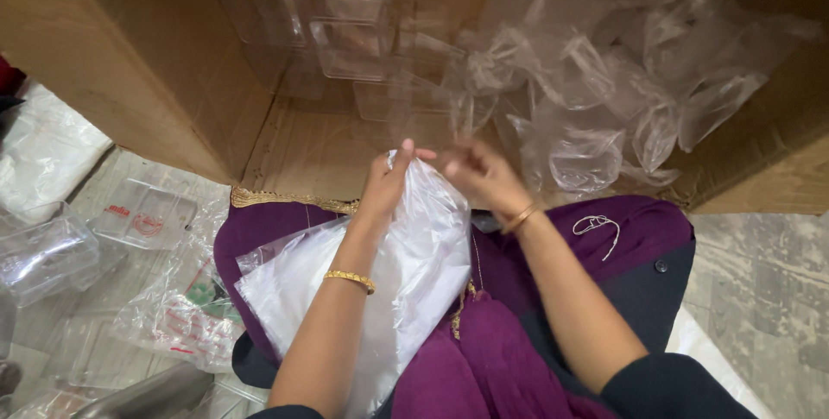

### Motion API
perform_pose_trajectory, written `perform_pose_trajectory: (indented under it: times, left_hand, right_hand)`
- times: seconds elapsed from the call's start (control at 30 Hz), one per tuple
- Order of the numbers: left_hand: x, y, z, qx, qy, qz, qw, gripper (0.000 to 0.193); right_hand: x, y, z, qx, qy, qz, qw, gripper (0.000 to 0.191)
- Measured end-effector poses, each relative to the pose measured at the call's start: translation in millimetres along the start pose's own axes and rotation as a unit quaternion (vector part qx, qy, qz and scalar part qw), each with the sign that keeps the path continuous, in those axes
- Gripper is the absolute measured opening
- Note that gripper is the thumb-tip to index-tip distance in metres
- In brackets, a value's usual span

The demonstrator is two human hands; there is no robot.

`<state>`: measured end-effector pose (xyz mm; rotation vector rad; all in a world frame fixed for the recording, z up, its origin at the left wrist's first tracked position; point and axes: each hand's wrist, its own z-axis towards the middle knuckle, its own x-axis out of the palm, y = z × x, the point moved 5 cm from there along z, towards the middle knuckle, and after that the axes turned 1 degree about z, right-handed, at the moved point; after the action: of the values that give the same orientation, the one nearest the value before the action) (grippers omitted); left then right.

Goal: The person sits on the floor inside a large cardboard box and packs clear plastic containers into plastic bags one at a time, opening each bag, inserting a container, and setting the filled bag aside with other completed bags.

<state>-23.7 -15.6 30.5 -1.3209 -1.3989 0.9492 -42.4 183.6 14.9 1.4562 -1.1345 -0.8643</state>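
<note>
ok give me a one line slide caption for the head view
Both hands, left hand and right hand, pinch the top of a translucent white plastic bag before an open brown cardboard box of clear plastic containers.

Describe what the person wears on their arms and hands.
Both forearms are bare. Dark sleeves end near the elbows. The left hand has a gold beaded bangle on its wrist; the right hand has a plainer gold bangle. No gloves; rings cannot be made out.

Both hands meet at the top edge of a white plastic bag [406, 264] lying on a purple-clad lap: the left hand [390, 179] pinches it, the right hand [480, 174] is blurred just beside. Ahead, a cardboard box [164, 74] holds clear plastic containers [345, 22] and crumpled clear bags [604, 100]
</note>
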Motion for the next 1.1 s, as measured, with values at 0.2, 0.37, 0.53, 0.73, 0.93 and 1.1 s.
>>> perform_pose_trajectory:
  times: [0.2,0.37,0.53,0.73,0.93,1.1]
  left_hand:
    - [-2.8,-0.2,2.1,0.023,0.075,-0.035,0.996,0.035]
    - [-6.2,8.1,8.5,0.020,0.032,-0.020,0.999,0.035]
    - [-10.3,9.3,7.2,-0.001,-0.037,0.040,0.999,0.033]
    - [-7.8,10.5,-0.8,-0.083,-0.042,0.037,0.995,0.040]
    - [-27.4,2.8,16.3,-0.042,0.019,-0.050,0.998,0.045]
    - [-15.0,13.4,28.7,0.008,0.043,0.067,0.997,0.048]
  right_hand:
    - [-2.5,-15.1,-7.2,0.013,-0.033,-0.071,0.997,0.021]
    - [2.0,-0.7,-10.1,-0.037,0.000,-0.150,0.988,0.022]
    - [9.5,6.3,-16.4,-0.058,-0.042,-0.223,0.972,0.024]
    - [-4.9,-4.8,-0.1,-0.122,-0.046,0.038,0.991,0.028]
    - [-17.3,-12.8,0.7,0.050,0.035,0.161,0.985,0.034]
    - [17.4,-2.0,15.3,0.004,0.084,-0.013,0.996,0.034]
